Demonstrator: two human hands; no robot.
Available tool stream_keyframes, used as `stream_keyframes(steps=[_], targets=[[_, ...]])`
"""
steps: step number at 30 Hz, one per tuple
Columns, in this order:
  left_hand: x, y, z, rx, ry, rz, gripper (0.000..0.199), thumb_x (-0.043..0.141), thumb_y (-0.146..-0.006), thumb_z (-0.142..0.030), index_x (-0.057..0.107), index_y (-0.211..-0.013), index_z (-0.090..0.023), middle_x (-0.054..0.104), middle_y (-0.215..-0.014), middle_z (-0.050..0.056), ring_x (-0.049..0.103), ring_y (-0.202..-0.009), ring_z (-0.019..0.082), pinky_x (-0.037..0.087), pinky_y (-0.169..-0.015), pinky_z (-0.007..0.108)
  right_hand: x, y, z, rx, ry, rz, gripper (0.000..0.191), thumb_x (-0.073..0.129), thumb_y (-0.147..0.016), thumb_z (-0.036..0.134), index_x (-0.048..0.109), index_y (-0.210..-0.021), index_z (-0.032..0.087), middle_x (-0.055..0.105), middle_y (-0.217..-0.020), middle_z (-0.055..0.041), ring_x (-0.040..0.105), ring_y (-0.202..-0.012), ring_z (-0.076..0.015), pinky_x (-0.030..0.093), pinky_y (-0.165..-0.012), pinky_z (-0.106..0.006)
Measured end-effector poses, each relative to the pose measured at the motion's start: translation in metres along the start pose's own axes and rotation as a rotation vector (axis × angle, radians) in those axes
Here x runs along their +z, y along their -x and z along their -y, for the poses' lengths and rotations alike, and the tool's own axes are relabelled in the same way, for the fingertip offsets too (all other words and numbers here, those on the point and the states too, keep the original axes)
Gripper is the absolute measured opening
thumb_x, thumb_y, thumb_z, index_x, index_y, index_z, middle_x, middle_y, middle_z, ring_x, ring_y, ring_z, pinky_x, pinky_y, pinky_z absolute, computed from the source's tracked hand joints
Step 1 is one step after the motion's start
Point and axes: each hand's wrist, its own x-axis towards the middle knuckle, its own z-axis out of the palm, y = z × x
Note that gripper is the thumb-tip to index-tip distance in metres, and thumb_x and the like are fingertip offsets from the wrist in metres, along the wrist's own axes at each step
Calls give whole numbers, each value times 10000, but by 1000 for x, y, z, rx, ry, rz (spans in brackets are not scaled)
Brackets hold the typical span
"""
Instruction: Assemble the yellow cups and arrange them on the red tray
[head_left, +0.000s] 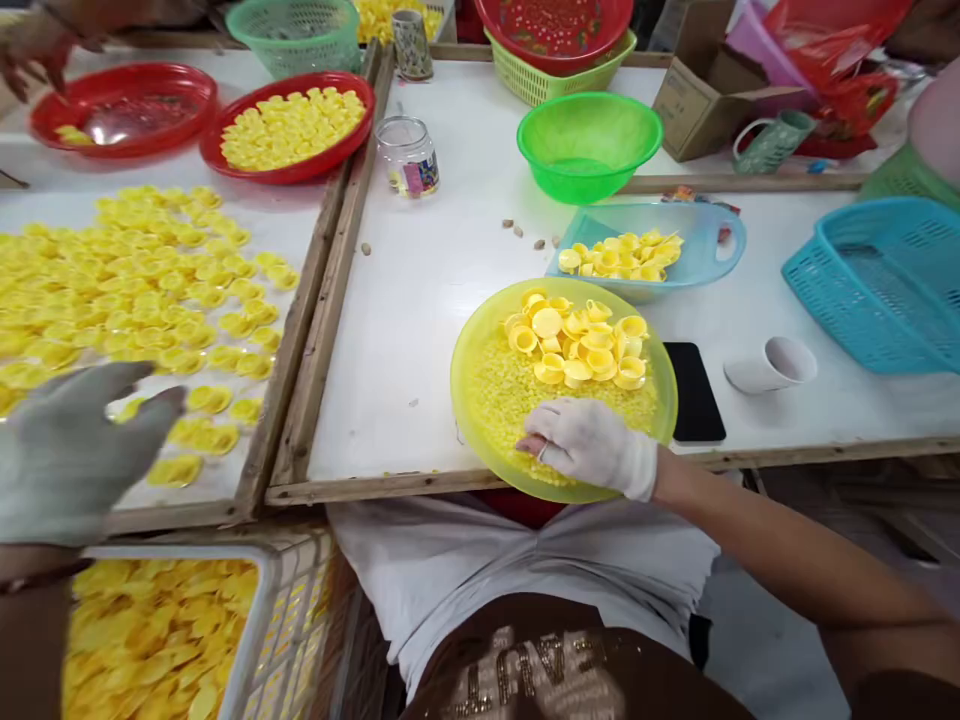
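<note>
My left hand (90, 440), in a pale glove and slightly blurred, hovers over the near edge of many yellow flower-shaped pieces (165, 290) spread on the left table. Its thumb and fingers are apart, with nothing visible between them. My right hand (581, 440), in a white glove with bare fingertips, dips into a yellow bowl (469, 400). Its fingers curl together among small yellow bits (502, 390); whatever they pinch is hidden. Larger yellow cup-shaped pieces (581, 340) lie heaped at the bowl's far side.
A blue scoop-shaped tray (701, 235) with more cups, a phone (695, 390), a white cup (769, 365) and a blue basket (877, 290) surround the bowl. Wooden edging (315, 350) divides the tables. A crate (262, 610) of yellow pieces stands below. Another person's hand (34, 60) is far left.
</note>
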Motion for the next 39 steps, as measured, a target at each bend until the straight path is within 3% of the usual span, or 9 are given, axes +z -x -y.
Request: stream_keyframes(steps=[2,7,10,12,15,20,25,30,39], targets=[[36,-3,-43,132,-143,-111,211,617,-900,-412,694,-1007,-247,726,-1100,37,657,-1146,330,513,-1007,524,-5,-2,-2,110,-354,-110,307,560,-996,464,584,-815,216,516,-659,16,402,-594,-136,307,-571,-301],[139,-29,-183,464,44,142,164,622,-927,-274,701,-1059,-218,690,-1084,102,655,-1001,263,543,-876,429,-26,-8,-3,437,-1428,-378,398,673,-903,551,491,-787,218,416,-583,78,332,-473,-73,263,-453,-215],[179,-53,-226,468,61,199,116,708,-840,-204,702,-955,-222,664,-979,102,633,-964,278,513,-859,450,-38,-10,-4,487,-1744,-404,388,712,-888,525,492,-822,212,437,-579,88,356,-434,-55,251,-417,-182],[188,-62,-233,480,63,204,116,730,-806,-185,693,-912,-217,654,-970,101,629,-972,282,502,-864,451,-43,-10,-5,489,-1805,-393,371,687,-914,516,499,-829,208,460,-581,88,349,-402,-46,225,-386,-175],[180,-61,-228,511,80,246,135,710,-809,-193,673,-939,-198,669,-1005,97,641,-962,270,509,-849,428,-48,-13,-5,440,-1778,-410,389,685,-922,531,501,-813,206,437,-557,101,290,-360,-34,173,-356,-180],[158,-25,-229,397,338,375,278,691,-829,-251,628,-1088,-172,706,-920,44,663,-783,184,524,-736,326,-52,-30,11,244,-1609,-581,449,673,-908,619,501,-792,221,415,-573,97,291,-386,-38,208,-370,-195],[162,3,-242,314,467,428,118,680,-817,-225,621,-904,-172,666,-778,8,597,-660,134,481,-639,277,-43,-47,26,82,-1426,-724,420,643,-929,622,523,-800,240,439,-618,65,392,-468,-76,305,-423,-222],[165,9,-241,291,487,408,127,667,-823,-207,620,-936,-173,671,-793,5,611,-690,135,476,-635,264,-36,-48,25,95,-1384,-755,444,650,-906,655,521,-785,248,423,-632,56,416,-513,-97,375,-473,-249],[164,12,-241,241,556,451,188,667,-845,-252,654,-1014,-170,682,-813,14,628,-710,139,508,-663,266,-39,-46,24,139,-1381,-745,489,624,-896,703,487,-764,252,379,-609,62,365,-489,-97,328,-443,-241]])
